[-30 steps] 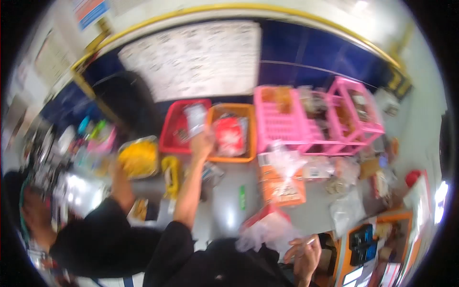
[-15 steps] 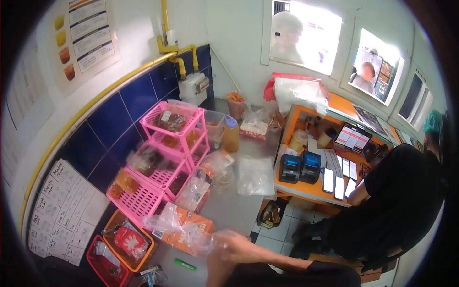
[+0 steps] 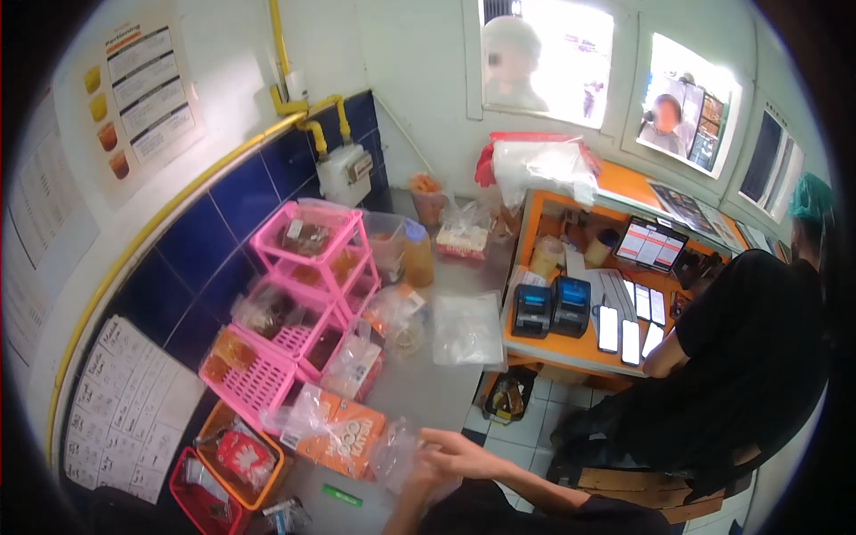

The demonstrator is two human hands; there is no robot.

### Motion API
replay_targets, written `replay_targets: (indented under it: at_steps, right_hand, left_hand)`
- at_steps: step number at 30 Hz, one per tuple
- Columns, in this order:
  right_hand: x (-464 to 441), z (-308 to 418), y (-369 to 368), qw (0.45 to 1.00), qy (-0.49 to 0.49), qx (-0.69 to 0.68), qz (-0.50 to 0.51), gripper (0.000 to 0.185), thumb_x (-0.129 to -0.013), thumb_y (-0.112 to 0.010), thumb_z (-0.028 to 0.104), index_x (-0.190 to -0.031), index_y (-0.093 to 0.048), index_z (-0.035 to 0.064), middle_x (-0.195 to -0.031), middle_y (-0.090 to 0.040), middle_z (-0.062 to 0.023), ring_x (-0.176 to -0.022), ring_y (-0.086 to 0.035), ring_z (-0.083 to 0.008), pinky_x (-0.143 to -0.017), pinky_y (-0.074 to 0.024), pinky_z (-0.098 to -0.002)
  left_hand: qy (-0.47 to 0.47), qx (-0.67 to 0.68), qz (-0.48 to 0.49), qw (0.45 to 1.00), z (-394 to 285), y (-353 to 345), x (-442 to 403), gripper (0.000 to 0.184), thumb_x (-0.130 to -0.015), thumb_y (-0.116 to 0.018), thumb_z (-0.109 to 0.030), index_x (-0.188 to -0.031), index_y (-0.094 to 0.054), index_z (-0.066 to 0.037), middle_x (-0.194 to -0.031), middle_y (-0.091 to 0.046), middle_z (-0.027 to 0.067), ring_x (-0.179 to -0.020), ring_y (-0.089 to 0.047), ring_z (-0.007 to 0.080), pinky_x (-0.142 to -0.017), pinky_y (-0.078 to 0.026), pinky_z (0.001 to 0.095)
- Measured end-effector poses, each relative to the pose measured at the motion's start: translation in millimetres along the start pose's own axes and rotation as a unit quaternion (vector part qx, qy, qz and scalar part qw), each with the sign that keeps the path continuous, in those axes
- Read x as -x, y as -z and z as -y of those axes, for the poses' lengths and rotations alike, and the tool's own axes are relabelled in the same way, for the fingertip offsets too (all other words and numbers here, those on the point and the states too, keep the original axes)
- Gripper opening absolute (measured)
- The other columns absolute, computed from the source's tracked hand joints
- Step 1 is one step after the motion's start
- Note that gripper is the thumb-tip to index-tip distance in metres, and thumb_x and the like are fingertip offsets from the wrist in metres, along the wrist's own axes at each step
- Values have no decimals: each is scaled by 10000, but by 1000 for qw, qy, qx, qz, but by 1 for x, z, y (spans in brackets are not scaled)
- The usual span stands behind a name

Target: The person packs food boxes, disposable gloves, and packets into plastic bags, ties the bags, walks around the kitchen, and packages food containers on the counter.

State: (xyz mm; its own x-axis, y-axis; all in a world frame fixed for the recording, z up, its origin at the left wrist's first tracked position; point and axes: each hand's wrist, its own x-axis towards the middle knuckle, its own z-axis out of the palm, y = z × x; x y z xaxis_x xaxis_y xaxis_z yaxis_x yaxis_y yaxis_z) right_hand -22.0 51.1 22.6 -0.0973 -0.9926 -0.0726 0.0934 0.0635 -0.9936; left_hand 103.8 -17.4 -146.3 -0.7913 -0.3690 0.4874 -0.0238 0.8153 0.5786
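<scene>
My right hand [image 3: 459, 454] reaches in from the right, fingers bent and closed at the edge of a clear plastic bag [image 3: 393, 453]. Just below it and partly covered by it, my left hand [image 3: 428, 480] is also closed at the bag's gathered side. Both hands are close together over the counter's front edge. Left of them, an orange printed box [image 3: 358, 439] lies on the counter, partly covered by clear plastic. A green marker-like stick [image 3: 342, 496] lies in front of the box.
Pink racks [image 3: 254, 388] with bagged food line the left, beside orange [image 3: 234, 495] and red baskets [image 3: 192, 510]. A sauce bottle [image 3: 417, 256] and a stack of plastic bags [image 3: 467, 328] stand farther back. A person in black [image 3: 749, 357] sits right, by printers [image 3: 569, 306] and phones [image 3: 630, 341].
The whole view has shifted slightly. My hands stay together at the plastic bag, now less blurred, with the fingers of the right hand over the left. The seated person's head and arm have shifted slightly.
</scene>
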Motion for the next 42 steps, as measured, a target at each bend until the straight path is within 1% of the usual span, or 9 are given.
replay_targets:
  at_steps: [3,6,8,12,18,24,32,39,42]
  right_hand:
    - [1,-10,-14,995,62,69,43,133,-935,-526,117,-1020,-556,20,-803,-580,-53,-606,-554,-135,-559,-483,-309]
    - [-18,-20,12,980,137,78,-122,89,-919,-518,78,-955,-587,34,-808,-598,-37,-596,-572,-134,-546,-482,-300]
    - [-26,-16,40,991,-48,-23,-120,154,-950,-577,195,-914,-602,48,-754,-588,-27,-555,-580,-119,-491,-474,-259]
    - [-36,-13,34,987,-32,-78,-138,172,-978,-512,208,-893,-510,58,-768,-609,-56,-455,-519,-117,-354,-335,-250]
    - [-43,-12,17,983,-27,-119,-139,108,-964,-505,161,-927,-516,61,-771,-610,-61,-497,-533,-106,-417,-370,-235]
    - [-11,5,-28,889,9,203,410,410,-844,-668,79,-1234,-552,30,-970,-688,-131,-891,-669,-264,-770,-521,-367]
    - [0,-8,-57,949,-44,235,206,136,-845,-671,72,-971,-657,23,-881,-670,-192,-844,-658,-381,-727,-514,-416]
    - [-2,42,21,835,89,465,280,715,-647,-880,202,-1247,-541,12,-1202,-587,-185,-1146,-559,-371,-963,-466,-426]
    - [-25,13,42,793,59,557,239,995,-595,-885,260,-1416,-375,21,-1347,-487,-195,-1292,-445,-380,-1080,-368,-452]
  left_hand:
    - [416,438,27,796,26,-43,47,284,-843,-657,-278,-996,-672,-40,-943,-664,167,-990,-638,256,-873,-496,437]
    - [23,-150,106,983,-10,11,-9,284,-982,-498,-207,-1140,-586,12,-1055,-614,147,-1022,-612,223,-807,-508,293]
    - [35,-62,34,997,1,6,12,371,-993,-480,-295,-1107,-620,29,-960,-644,194,-895,-648,287,-725,-533,344]
    - [292,-180,182,922,-57,95,54,478,-940,-546,-432,-1023,-642,29,-892,-665,261,-790,-679,299,-634,-492,420]
    - [356,-198,314,858,-156,205,-3,499,-934,-601,-441,-743,-663,16,-683,-662,204,-655,-683,353,-590,-530,441]
    - [253,84,15,964,-177,194,-8,193,-877,-691,-232,-975,-657,-69,-923,-690,100,-826,-668,308,-744,-534,406]
    - [457,8,-219,862,-152,143,49,901,-715,-860,-249,-1424,-370,13,-1420,-448,199,-1345,-412,360,-1122,-328,455]
    - [297,-63,-162,939,-45,14,91,429,-841,-653,-133,-1225,-532,14,-1284,-542,212,-1243,-480,413,-1068,-372,510]
    - [396,64,-177,899,-55,19,81,301,-815,-667,-125,-1081,-593,-6,-1155,-604,187,-1128,-560,392,-975,-451,473]
